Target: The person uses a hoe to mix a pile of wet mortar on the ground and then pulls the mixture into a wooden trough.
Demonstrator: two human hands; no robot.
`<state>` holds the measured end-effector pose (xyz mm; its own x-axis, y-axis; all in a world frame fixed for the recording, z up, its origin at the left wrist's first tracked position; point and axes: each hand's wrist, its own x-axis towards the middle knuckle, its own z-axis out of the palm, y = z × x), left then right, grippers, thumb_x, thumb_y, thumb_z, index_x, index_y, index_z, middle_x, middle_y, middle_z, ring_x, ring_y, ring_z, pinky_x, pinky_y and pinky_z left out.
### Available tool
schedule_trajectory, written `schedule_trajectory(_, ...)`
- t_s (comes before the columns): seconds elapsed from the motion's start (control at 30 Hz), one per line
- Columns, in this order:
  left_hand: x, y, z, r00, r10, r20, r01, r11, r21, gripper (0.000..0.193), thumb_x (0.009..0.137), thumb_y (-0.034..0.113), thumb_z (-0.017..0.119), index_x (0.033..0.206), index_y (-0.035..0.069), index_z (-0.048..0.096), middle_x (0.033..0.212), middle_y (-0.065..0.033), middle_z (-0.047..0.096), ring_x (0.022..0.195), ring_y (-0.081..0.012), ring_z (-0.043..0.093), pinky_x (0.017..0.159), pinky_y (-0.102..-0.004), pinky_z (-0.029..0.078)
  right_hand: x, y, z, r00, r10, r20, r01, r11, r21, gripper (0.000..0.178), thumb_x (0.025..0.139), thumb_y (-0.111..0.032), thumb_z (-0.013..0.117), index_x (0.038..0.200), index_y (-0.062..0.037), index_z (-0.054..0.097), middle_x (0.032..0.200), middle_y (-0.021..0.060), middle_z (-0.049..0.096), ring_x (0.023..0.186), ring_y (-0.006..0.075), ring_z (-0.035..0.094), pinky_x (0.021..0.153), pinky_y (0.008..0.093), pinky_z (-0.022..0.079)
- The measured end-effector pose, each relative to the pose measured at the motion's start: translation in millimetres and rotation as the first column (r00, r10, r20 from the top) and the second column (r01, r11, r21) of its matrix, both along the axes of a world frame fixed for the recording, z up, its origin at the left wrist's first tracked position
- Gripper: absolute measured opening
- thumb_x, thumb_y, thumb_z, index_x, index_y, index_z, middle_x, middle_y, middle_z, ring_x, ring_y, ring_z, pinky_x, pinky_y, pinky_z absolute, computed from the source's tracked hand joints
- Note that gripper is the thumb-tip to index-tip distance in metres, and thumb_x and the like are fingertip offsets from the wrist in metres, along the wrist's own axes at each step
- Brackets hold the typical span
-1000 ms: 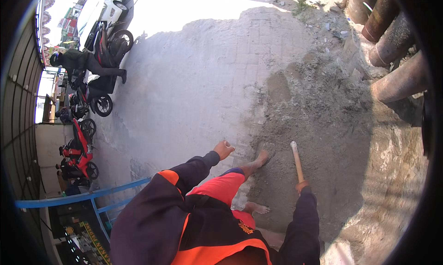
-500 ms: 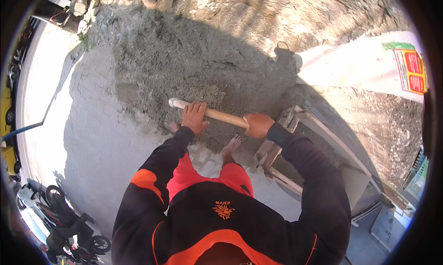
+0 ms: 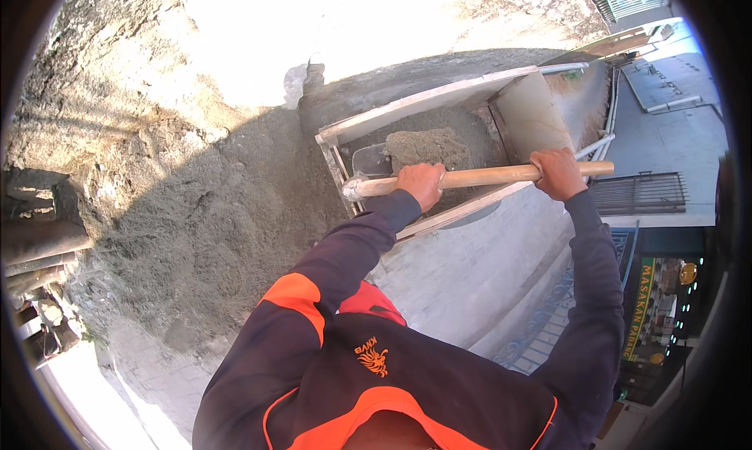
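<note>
Both hands are wrapped round the wooden handle of a hoe [image 3: 489, 177]. The left hand [image 3: 421, 185] is clamped on it near the head end, just beside the pale, crusted socket [image 3: 355, 189]; the right hand [image 3: 558, 173] is closed round it towards the other end, with a short stub jutting past the fist. The handle runs almost level across the view, with 1 stretch of bare wood between the 2 fists.

The hoe's head is over a wooden mixing trough [image 3: 427, 103], where the dark blade [image 3: 372, 160] shows behind the handle. A lump of grey-brown mortar [image 3: 427, 147] sits against the blade; whether the blade bears all of it, I cannot tell. More grey mix lines the trough's floor. The far end is closed by a pale panel [image 3: 531, 117].

Left of the trough, a broad spread of grey sand [image 3: 211, 238] covers the ground, partly in shadow. Beyond the right forearm are a blue railing [image 3: 540, 317] and a dark metal grating [image 3: 638, 193].
</note>
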<state>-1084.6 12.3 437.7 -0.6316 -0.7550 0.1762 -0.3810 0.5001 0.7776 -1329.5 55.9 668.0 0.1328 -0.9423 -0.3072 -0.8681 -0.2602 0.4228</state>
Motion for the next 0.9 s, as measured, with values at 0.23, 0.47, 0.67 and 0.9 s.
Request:
schedule_trajectory(0.23,153,60,-99,0.947,0.064,0.314,-0.118,0.981,0.154,0.024,0.069,0.018,0.072,0.089,0.009,0.062,0.081,-0.0127,0.067,0.084,-0.0347,0.067,0.072,-0.0486,0.048,91,24,-173,0.919,-0.101,0.380,-0.006,0.963,0.270,0.029,0.071,-0.027,0.077,0.089,-0.0098,0.063,0.084,0.0130,0.066,0.084,0.0344,0.065,0.075,0.0471,0.050)
schedule_trajectory(0.47,558,227,-103,0.557,0.235,0.797,-0.496,0.864,0.092,0.012,0.068,0.015,0.068,0.080,0.015,0.067,0.079,-0.0075,0.067,0.081,-0.0282,0.067,0.071,-0.0451,0.046,475,80,-355,0.683,-0.069,0.727,-0.576,0.562,0.594,0.043,0.083,-0.035,0.067,0.111,-0.0050,0.056,0.088,0.0235,0.067,0.084,0.0418,0.065,0.076,0.0522,0.049)
schedule_trajectory(0.67,759,344,61,-0.085,0.685,0.723,-0.738,0.444,-0.508,0.049,0.072,0.004,0.072,0.119,0.003,0.057,0.121,-0.0158,0.058,0.122,-0.0356,0.050,0.108,-0.0492,0.035,805,121,-332,0.364,0.044,0.930,-0.821,0.488,0.298,0.030,0.084,-0.026,0.067,0.102,-0.0061,0.053,0.082,0.0195,0.068,0.080,0.0409,0.066,0.071,0.0532,0.050)
schedule_trajectory(0.9,772,485,-55,-0.338,0.682,0.648,-0.940,-0.271,-0.205,0.053,0.085,0.016,0.071,0.131,0.000,0.050,0.116,-0.0205,0.062,0.110,-0.0357,0.059,0.095,-0.0451,0.045,896,131,-495,0.514,0.082,0.854,-0.756,0.515,0.405,0.030,0.085,-0.026,0.065,0.106,-0.0052,0.055,0.088,0.0194,0.068,0.086,0.0383,0.067,0.077,0.0510,0.051)
